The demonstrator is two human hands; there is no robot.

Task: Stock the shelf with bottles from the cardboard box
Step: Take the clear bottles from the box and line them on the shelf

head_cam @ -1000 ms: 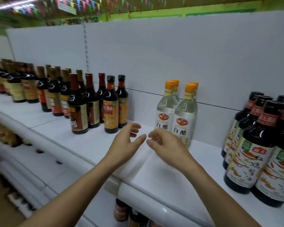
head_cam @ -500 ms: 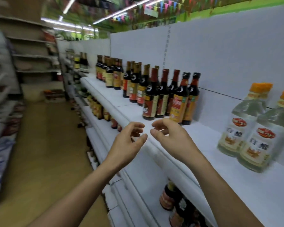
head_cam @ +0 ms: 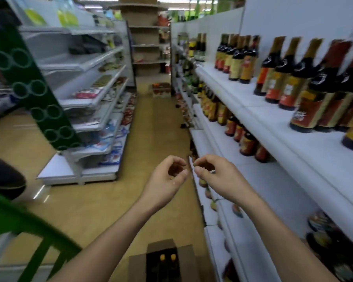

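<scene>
Labels [head_cam: 322, 110] blurred, unreadable. Cardboard box [head_cam: 137, 267] holds yellow-capped bottles [head_cam: 167, 257]. Left hand [head_cam: 167, 180], right hand [head_cam: 218, 178]: loosely curled, empty.

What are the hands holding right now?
Nothing. The left hand and the right hand are both empty, with fingers loosely curled in the air. The bottles sit untouched in the cardboard box below.
</scene>
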